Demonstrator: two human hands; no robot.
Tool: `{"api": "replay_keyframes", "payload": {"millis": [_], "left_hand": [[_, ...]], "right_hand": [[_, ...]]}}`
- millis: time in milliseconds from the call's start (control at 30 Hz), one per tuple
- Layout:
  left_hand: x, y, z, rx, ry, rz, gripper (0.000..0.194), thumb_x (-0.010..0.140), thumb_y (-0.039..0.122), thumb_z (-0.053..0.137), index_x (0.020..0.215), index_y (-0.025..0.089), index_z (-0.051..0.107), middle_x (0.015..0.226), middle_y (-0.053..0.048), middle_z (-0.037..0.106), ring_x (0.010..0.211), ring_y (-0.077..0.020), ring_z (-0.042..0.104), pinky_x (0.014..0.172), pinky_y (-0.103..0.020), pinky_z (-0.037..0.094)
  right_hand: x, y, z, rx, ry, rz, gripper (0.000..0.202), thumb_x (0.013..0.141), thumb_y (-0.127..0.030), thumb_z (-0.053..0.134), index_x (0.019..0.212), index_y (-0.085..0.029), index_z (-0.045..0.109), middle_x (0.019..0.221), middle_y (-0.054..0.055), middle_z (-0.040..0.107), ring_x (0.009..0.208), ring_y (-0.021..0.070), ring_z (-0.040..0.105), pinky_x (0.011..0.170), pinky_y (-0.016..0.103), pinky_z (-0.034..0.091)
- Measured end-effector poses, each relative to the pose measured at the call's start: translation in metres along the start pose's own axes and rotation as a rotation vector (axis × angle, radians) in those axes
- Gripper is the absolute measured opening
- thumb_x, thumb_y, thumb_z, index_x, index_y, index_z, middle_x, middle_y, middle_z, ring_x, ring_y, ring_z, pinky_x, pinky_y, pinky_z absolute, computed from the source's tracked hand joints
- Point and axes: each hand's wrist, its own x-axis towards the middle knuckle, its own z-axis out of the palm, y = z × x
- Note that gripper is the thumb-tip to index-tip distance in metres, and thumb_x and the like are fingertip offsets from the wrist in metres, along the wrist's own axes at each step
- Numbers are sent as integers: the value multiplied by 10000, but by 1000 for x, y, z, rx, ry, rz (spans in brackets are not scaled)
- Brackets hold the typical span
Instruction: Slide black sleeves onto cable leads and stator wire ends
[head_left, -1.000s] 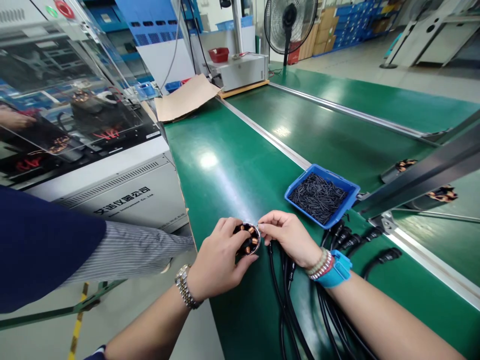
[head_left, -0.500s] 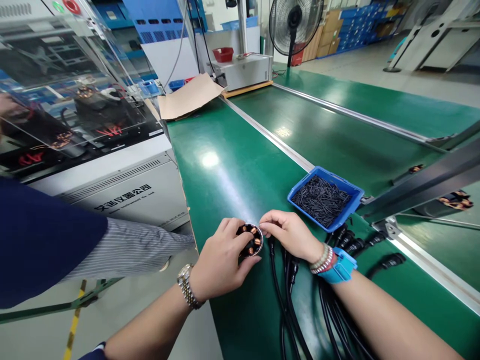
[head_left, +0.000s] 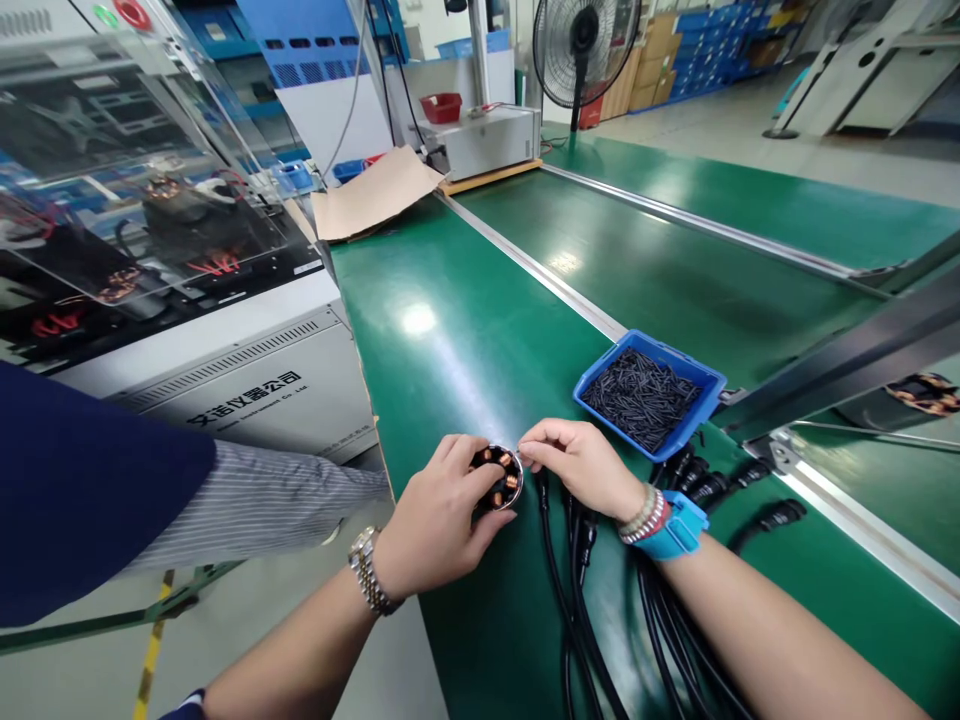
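Observation:
My left hand is wrapped round a round metal part with copper coils, its thumb and fingers on the rim. At the right side of that part, my right hand is closed in a pinch; what its fingertips hold is too small to make out. Beyond the right hand sits a blue bin full of short black tubes. Black cables with connectors lie beside and under my right wrist on the green table.
On the left are a machine with a clear cover and a person in dark blue. Cardboard lies at the table's far left. A metal post slants in at the right, near another coil part on the belt.
Both hands stay nearly in place around the coil part. The view has shifted slightly. The bare hand seen at the far left machine is gone, and the coil part at the right has moved right.

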Motion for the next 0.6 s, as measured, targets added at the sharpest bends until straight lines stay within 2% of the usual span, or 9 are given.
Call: {"api": "replay_keyframes", "payload": {"millis": [200,333,433,500,600], "left_hand": [[2,-1,-1,2,-19,0,232,730,277,550,941,181,555,1039,-103,468,955,-240,424,754,-396,448],[2,-1,-2,13,-10,7,222,731,276,546,935,188,556,1018,-102,474,933,-239,434,737,-401,449],[2,-1,-2,15,-3,6,227,735,276,542,944,189,551,1031,-104,472,938,-241,436,737,-399,448],[1,0,-1,10,1,0,225,734,276,543,942,190,549,1046,-103,469,946,-242,435,739,-394,447],[0,1,1,-14,29,-33,197,725,272,552,903,188,541,1051,-96,474,945,-236,443,743,-387,444]], "right_hand": [[3,1,6,-194,-21,-68,294,804,-312,456,574,-142,521,541,-26,489,530,78,437,524,202,346],[3,3,8,-219,-13,-67,381,827,-360,404,527,-142,493,500,-31,454,496,72,408,496,200,326],[1,4,5,-121,15,-48,330,840,-359,384,691,-138,578,608,-4,546,550,88,481,534,210,375],[-2,3,3,-101,33,-94,237,824,-307,432,785,-149,603,725,17,592,633,103,525,596,223,405],[-6,1,2,-184,57,-206,142,787,-209,495,759,-158,624,765,30,605,711,119,538,669,239,411]]}}
